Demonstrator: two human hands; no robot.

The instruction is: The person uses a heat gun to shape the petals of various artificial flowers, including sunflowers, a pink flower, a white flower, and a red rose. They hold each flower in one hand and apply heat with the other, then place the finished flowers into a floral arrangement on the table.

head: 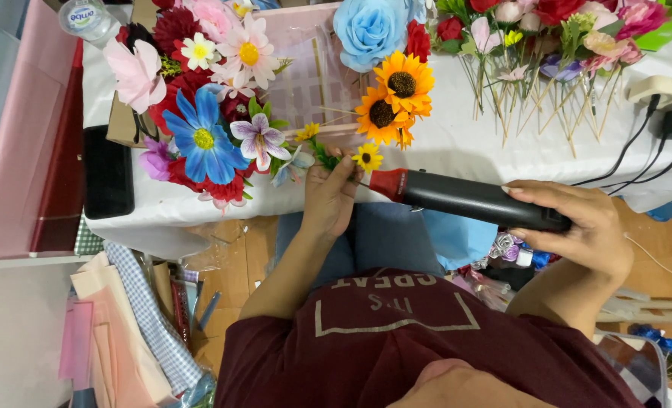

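Observation:
My left hand (328, 193) pinches the green stem of a small yellow artificial flower (367, 157) at the table's front edge. My right hand (581, 227) grips a black hot glue gun (464, 198) held sideways, its red nozzle (387, 183) pointing left, right beside the fingers and the small flower's stem. Just above stand two orange sunflowers (392, 97) and a light blue rose (369, 29). To the left lies a dense bunch of artificial flowers with a big blue one (202, 137).
A white-covered table (457, 140) holds stemmed artificial flowers on sticks (536, 45), a power strip (664, 91) with black cables at right, and a black flat object (108, 171) at left. Folded fabrics and papers (124, 325) lie on the floor at lower left.

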